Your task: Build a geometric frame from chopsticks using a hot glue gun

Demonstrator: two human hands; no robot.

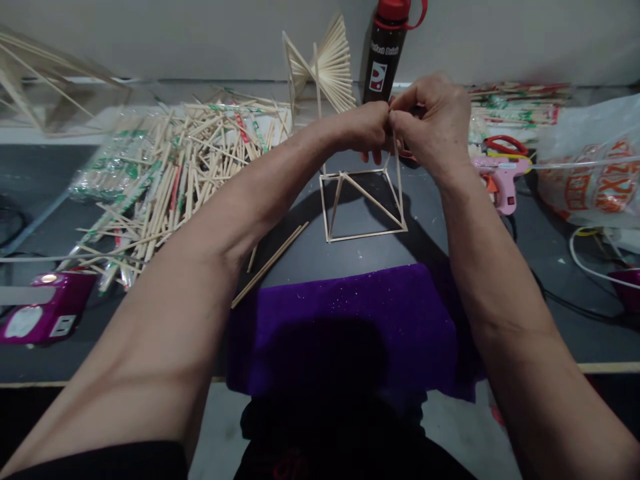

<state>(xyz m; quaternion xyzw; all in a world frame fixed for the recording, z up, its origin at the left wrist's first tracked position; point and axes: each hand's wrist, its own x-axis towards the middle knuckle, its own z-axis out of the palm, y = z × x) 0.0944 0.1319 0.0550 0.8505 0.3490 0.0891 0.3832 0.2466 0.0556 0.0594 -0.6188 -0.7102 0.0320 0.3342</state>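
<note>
A frame of thin wooden sticks (pixel 367 235) stands on the dark table, with a square base, slanting sticks meeting at a low peak and taller sticks rising at its back. Above its right side, my right hand (pixel 435 123) has thumb and forefinger pinched on the upper end of a stick (pixel 399 177) that leans up from the base. My left hand (pixel 373 127) meets it there, fingers closed at the same stick end; the exact joint is hidden behind the fingers. Behind stands a twisted fan-like stick model (pixel 333 67).
Loose sticks (pixel 200 153) and plastic-wrapped packs (pixel 117 147) pile up at left. A dark bottle (pixel 384 57) stands behind my hands. To the right lie a pink glue gun (pixel 503 180) and a plastic bag (pixel 593 160). Purple cloth (pixel 350 300) covers the front edge.
</note>
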